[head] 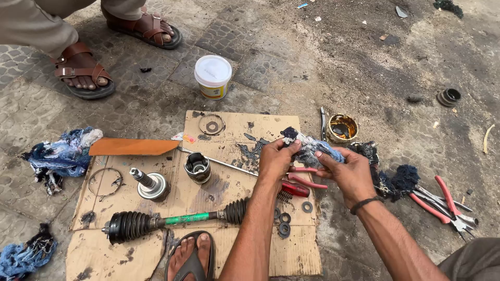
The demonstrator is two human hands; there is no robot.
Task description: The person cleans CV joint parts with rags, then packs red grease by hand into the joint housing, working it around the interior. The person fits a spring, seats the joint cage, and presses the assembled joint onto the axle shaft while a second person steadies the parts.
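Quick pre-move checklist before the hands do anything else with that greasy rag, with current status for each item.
1. Rag held in both hands: ok, left hand and right hand both grip it.
2. What the rag wraps: cannot tell, the cloth covers it.
3. Axle shaft resting on the cardboard: ok, lying flat with both rubber boots on.
4. Washers together: ok, grouped near the shaft's right end.
5. Open grease tin upright: ok, on the ground beside the cardboard.
6. Red-handled pliers within reach: ok, on the ground to the right.
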